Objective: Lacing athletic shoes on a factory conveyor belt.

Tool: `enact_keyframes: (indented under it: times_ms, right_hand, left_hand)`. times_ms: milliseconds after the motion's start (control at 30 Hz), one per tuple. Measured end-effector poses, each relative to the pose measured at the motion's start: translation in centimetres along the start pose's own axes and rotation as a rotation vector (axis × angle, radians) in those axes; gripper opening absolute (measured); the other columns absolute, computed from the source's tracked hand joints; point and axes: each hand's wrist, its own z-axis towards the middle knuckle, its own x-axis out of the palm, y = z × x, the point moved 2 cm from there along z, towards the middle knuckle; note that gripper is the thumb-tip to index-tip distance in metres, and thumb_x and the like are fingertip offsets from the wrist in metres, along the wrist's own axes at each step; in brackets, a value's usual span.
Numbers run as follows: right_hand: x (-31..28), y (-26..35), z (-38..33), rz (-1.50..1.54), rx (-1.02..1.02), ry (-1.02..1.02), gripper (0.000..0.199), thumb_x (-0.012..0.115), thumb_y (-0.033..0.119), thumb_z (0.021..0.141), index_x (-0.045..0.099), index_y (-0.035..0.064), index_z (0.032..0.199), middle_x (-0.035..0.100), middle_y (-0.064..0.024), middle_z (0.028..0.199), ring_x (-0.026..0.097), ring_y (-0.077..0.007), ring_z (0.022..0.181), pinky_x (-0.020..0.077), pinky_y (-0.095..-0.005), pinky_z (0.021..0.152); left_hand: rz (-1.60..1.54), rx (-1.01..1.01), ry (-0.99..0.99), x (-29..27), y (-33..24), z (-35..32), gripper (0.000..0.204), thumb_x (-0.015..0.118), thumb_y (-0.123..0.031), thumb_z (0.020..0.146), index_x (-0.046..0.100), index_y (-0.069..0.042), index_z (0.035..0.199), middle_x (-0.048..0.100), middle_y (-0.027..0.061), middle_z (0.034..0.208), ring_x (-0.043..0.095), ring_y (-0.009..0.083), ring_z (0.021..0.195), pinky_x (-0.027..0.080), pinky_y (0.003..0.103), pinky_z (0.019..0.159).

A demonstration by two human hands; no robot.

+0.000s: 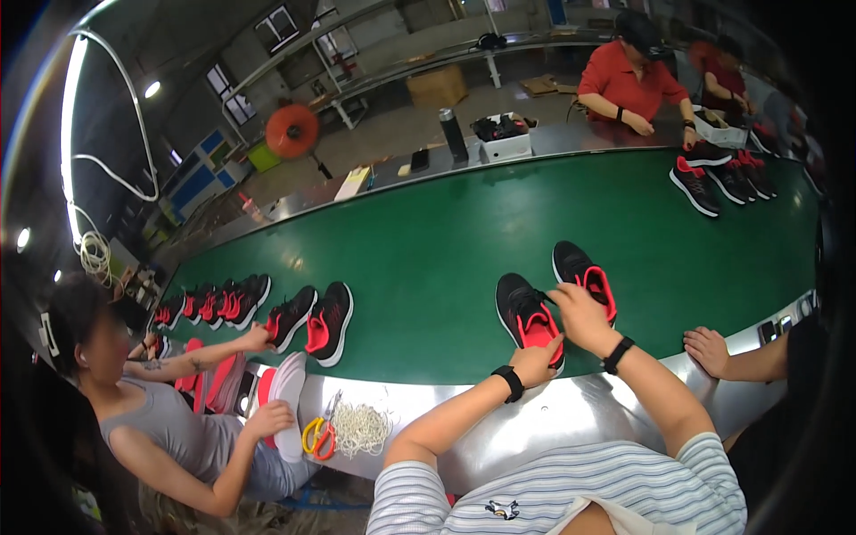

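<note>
A black sneaker (514, 299) with a red lining and white sole edge lies on the green conveyor belt (428, 232), toe pointing away from me. My left hand (536, 362) is closed around its heel end. Fingers bent, my right hand (584, 319) pinches at the sneaker's tongue and laces; its fingertips partly hide what they grip. Just right of it, a second black sneaker (572, 260) rests on the belt, partly covered by my right hand. Each of my wrists has a black band.
A co-worker at left touches a sneaker (292, 314) and holds pale insoles (287, 397). Scissors (319, 439) and a heap of white string (361, 430) lie on the metal edge. Another person's hand (707, 353) rests at right. More sneakers (695, 187) stand far right.
</note>
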Motion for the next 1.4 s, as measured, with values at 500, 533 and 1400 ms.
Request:
enact_keyframes:
  times_ms: [500, 533, 1400]
  right_hand:
    - [-0.5, -0.3, 4.2, 0.848, 0.24, 0.066, 0.009, 0.053, 0.0, 0.084, 0.051, 0.0036, 0.092, 0.051, 0.0, 0.073, 0.05, -0.0078, 0.065, 0.043, -0.0236, 0.056]
    - [-2.2, 2.4, 4.2, 0.81, 0.212, 0.184, 0.005, 0.053, 0.002, 0.084, 0.053, 0.0033, 0.088, 0.055, -0.0041, 0.073, 0.055, -0.0135, 0.065, 0.0455, -0.0268, 0.06]
    - [4.5, -0.3, -2.8, -0.085, -0.045, 0.453, 0.018, 0.048, 0.013, 0.081, 0.064, 0.0035, 0.083, 0.064, -0.0159, 0.083, 0.063, -0.0313, 0.073, 0.0508, -0.0421, 0.059]
  left_hand:
    - [-0.231, -0.056, -0.679, -8.1, 9.0, 2.6, 0.015, 0.061, -0.015, 0.076, 0.066, -0.005, 0.085, 0.063, 0.0148, 0.089, 0.06, 0.0317, 0.087, 0.048, 0.038, 0.079]
    - [-0.18, -0.099, -0.689, -8.4, 10.3, 3.7, 0.015, 0.062, -0.017, 0.075, 0.067, -0.004, 0.081, 0.063, 0.0151, 0.087, 0.06, 0.0317, 0.086, 0.048, 0.039, 0.079]
    - [0.264, 0.155, -0.545, -3.4, 0.0, 6.4, 0.024, 0.057, -0.013, 0.074, 0.068, -0.012, 0.095, 0.059, 0.0081, 0.095, 0.054, 0.0275, 0.09, 0.05, 0.034, 0.078]
